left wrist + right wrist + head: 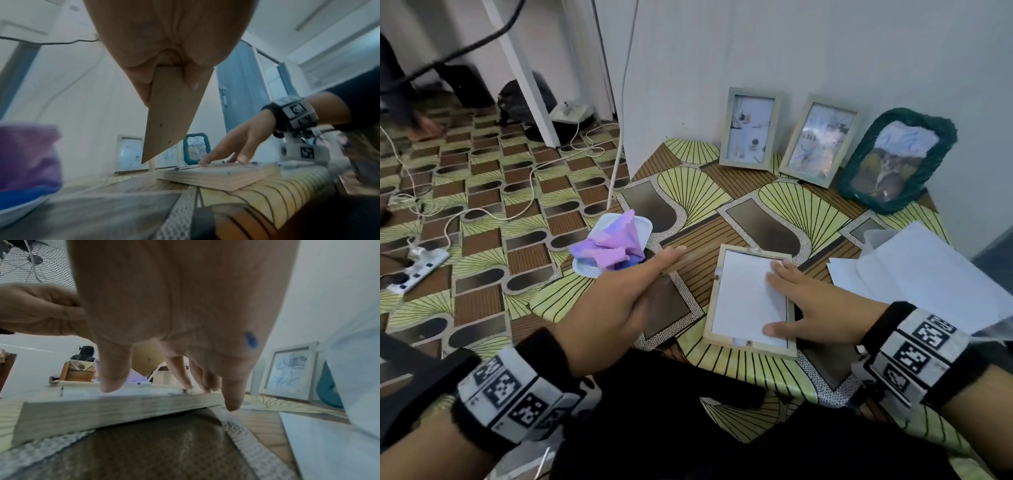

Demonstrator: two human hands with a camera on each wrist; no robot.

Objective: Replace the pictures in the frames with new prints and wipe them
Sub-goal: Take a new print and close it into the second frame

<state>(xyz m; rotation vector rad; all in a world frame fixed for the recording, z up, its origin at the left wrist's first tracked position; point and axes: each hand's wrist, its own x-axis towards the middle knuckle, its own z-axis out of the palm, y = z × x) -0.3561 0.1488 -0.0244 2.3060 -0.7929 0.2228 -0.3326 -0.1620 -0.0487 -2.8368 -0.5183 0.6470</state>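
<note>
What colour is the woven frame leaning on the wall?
Dark teal-green; the woven frame shows best in the head view, rightmost of the three standing frames.

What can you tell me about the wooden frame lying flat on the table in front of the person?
The wooden frame is a pale, light-grained rectangle lying flat, back side up, on the patterned table. A white sheet fills its opening, and small metal tabs show along its edges. The right hand rests on it with straight fingers pressing the sheet. The left hand holds a brown backing board beside and above it, not yet fitted.
</note>
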